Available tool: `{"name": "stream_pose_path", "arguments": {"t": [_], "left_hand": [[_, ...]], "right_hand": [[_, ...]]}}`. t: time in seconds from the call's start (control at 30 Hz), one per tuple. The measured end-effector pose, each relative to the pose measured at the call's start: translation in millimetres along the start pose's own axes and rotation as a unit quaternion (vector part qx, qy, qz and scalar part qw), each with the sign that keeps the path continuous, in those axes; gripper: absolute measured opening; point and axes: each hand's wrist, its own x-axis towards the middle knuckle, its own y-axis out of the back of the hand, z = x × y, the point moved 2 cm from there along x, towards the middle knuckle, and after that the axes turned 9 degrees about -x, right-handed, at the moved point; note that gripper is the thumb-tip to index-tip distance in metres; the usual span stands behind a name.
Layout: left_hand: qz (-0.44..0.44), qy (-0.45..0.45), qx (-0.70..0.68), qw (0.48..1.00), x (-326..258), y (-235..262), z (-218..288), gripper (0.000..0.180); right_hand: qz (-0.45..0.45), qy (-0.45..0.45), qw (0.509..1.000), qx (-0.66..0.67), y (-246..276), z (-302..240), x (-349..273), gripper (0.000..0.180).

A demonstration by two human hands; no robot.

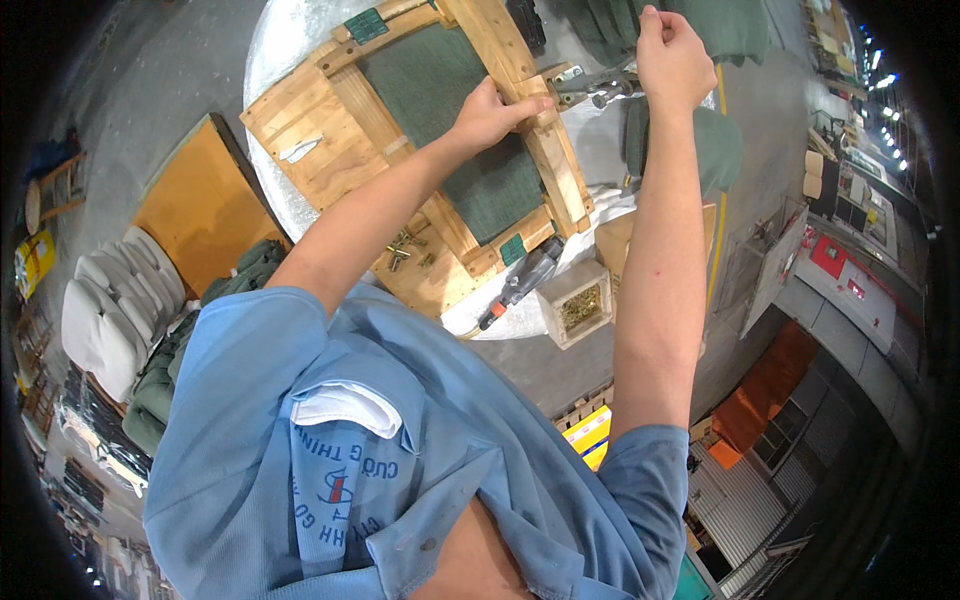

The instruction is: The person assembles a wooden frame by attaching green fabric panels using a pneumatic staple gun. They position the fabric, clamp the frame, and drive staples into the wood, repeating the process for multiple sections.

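A wooden frame [555, 160] with a dark green fabric panel [450, 120] lies tilted at the top centre. My left hand [490, 115] is closed over its right-hand rail, the thumb resting along the wood. Just right of that rail, a metal fitting or tool [600, 92] sticks out between my hands; its exact kind is unclear. My right hand [675, 60] is raised near it with the fingers curled shut. Whatever is inside those fingers, if anything, is hidden. A black cordless power tool with orange parts [522, 282] lies against the frame's near corner.
A small wooden box [552, 318] holds many brass-coloured fasteners. Several loose fasteners [402, 250] lie on the plywood. Green cushions [690, 150] sit at right. To the left are light grey padded pieces [120, 310] and a leaning yellow-brown board [205, 215].
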Motion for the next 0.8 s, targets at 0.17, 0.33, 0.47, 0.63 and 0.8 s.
{"name": "stream_pose_path", "arguments": {"t": [0.17, 0.33, 0.47, 0.63, 0.8], "left_hand": [[-0.032, -0.018, -0.059, 0.998, -2, -4, -3, 0.088], [-0.044, 0.023, -0.031, 0.998, 4, 3, 2, 0.097], [-0.071, 0.045, -0.002, 0.996, 0, 5, 8, 0.096], [-0.088, 0.071, -0.031, 0.993, 14, 14, -14, 0.089], [-0.116, 0.097, -0.024, 0.988, 17, 21, -14, 0.082]], "right_hand": [[-0.061, -0.04, 0.996, -0.057, -2, 11, 1, 0.041], [-0.085, -0.052, 0.993, -0.056, 1, -2, 3, 0.04], [-0.099, -0.091, 0.991, 0.017, 2, 6, 4, 0.04], [-0.092, -0.066, 0.977, 0.18, -15, 43, 20, 0.036], [-0.073, -0.13, 0.984, 0.098, -34, 68, 32, 0.027]]}}
